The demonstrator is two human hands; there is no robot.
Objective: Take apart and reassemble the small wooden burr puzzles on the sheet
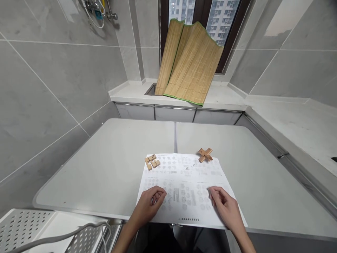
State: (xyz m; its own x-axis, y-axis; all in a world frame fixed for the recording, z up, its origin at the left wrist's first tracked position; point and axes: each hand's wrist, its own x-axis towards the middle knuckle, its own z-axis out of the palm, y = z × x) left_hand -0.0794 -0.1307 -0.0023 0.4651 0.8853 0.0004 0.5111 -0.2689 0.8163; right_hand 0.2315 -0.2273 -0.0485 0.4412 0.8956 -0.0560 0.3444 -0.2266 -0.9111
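Note:
A printed instruction sheet (pixel 184 177) lies flat near the table's front edge, covered with small diagrams and text too fine to read. On its lower left part rests my left hand (pixel 150 204), fingers curled in and nothing seen in them. My right hand (pixel 225 206) lies on the lower right part, likewise loosely closed without anything visible in it. Wooden puzzle pieces (pixel 155 163) with notches sit at the sheet's upper left corner. At the upper right corner stands a cross-shaped wooden burr puzzle (pixel 205 155). Neither hand touches the wood.
The white folding table (pixel 110 165) has a seam down its middle. Behind it, a folded bamboo mat (pixel 195 63) leans against the window on a white ledge (pixel 131 92). A white perforated rack (pixel 28 223) and a grey cable (pixel 63 237) are at the lower left.

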